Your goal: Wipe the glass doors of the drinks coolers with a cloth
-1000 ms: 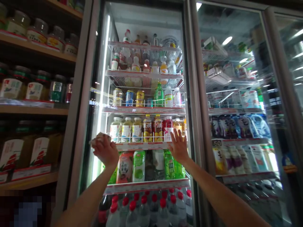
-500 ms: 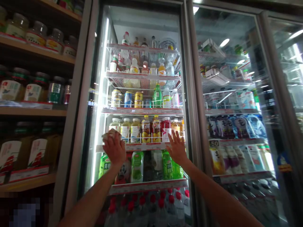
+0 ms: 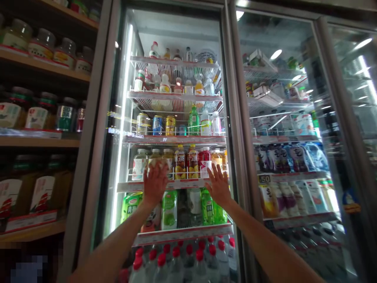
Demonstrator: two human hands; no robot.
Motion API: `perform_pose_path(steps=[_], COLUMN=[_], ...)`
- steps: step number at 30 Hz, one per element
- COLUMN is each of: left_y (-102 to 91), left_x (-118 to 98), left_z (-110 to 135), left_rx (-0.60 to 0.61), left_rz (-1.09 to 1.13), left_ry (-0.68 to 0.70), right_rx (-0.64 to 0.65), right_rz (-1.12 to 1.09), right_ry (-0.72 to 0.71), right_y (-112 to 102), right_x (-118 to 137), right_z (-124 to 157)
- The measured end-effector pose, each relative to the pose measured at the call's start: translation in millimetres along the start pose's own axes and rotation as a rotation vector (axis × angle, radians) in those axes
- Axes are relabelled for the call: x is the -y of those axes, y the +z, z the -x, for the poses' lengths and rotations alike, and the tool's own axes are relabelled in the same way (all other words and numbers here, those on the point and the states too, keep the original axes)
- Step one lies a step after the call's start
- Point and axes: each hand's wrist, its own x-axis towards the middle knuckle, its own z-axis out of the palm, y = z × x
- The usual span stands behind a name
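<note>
My left hand [image 3: 154, 182] is pressed toward the glass door [image 3: 179, 23] of a lit drinks cooler, in front of the middle bottles. A pale crumpled cloth [image 3: 163, 164] lies under its fingers; motion blurs it, and most of it is hidden. Farther right, my right hand [image 3: 218, 184] rests against the same glass with fingers spread and nothing in them. Behind the glass, dark tea bottles [image 3: 180, 163] with yellow caps stand between the two hands, and green bottles [image 3: 169, 208] fill part of the shelf below.
Wooden shelves with jars [image 3: 38, 112] stand to the left, beyond the metal door frame [image 3: 97, 118]. A second glass door [image 3: 277, 31] with more drinks adjoins on the right. Red-capped bottles [image 3: 176, 259] crowd the cooler's bottom.
My left hand has moved right across the glass with the cloth, from the left edge of the bottles toward the middle. My right hand has stayed in almost the same place.
</note>
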Motion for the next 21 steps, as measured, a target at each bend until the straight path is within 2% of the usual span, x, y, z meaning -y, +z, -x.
perform_pose_path(steps=[1, 2, 3, 4, 7, 8, 9, 10, 13, 14, 15, 16, 19, 20, 21], left_y=[1.4, 1.9, 1.2, -0.4, -6.4, -7.1, -6.7, -5.2, 0.9, 1.8, 1.7, 0.5, -5.5, -6.7, -7.0], left_x=[-3.4, -3.4, -0.2, 5.2, 19.1, 18.5, 14.7, 8.3, -9.6, -10.3, -7.4, -1.7, 16.1, 16.9, 13.9], left_z=[1.9, 3.1, 3.2, 1.8, -7.5, -10.5, -12.4, -13.2, -10.1, -8.7, -7.9, -7.7, -9.9, -10.4, -10.1], left_rx=[0.062, 0.102, 0.109, 0.079, -0.110, -0.143, -0.142, -0.111, 0.078, 0.120, 0.128, 0.102, -0.050, -0.071, -0.061], left_rz=[0.021, 0.034, 0.034, 0.018, -0.048, -0.056, -0.054, -0.040, 0.040, 0.055, 0.052, 0.030, -0.076, -0.095, -0.096], left_ry=[0.150, 0.239, 0.241, 0.153, -0.316, -0.396, -0.392, -0.307, 0.193, 0.300, 0.316, 0.239, -0.208, -0.284, -0.276], right_rx=[0.010, 0.017, 0.022, 0.023, 0.019, 0.020, 0.023, 0.029, 0.045, 0.043, 0.041, 0.039, 0.038, 0.037, 0.032], right_rz=[0.006, 0.009, 0.011, 0.011, 0.005, 0.004, 0.004, 0.005, 0.003, 0.001, -0.002, -0.005, -0.007, -0.007, -0.006], right_ry=[0.000, -0.003, -0.005, -0.008, -0.009, -0.008, -0.006, -0.005, -0.009, -0.013, -0.018, -0.023, -0.020, -0.018, -0.016], right_y=[-1.0, -1.8, -2.4, -2.7, -2.8, -2.9, -3.2, -3.7, -5.6, -6.0, -6.1, -5.8, -3.6, -2.8, -2.1], right_x=[-0.1, -0.2, -0.3, -0.4, -0.3, -0.2, -0.1, -0.2, -1.3, -1.9, -2.4, -2.7, -2.9, -2.8, -2.8], right_z=[-0.2, -0.4, -0.4, -0.5, -0.4, -0.5, -0.5, -0.6, -0.9, -0.9, -0.8, -0.6, 0.2, 0.5, 0.8])
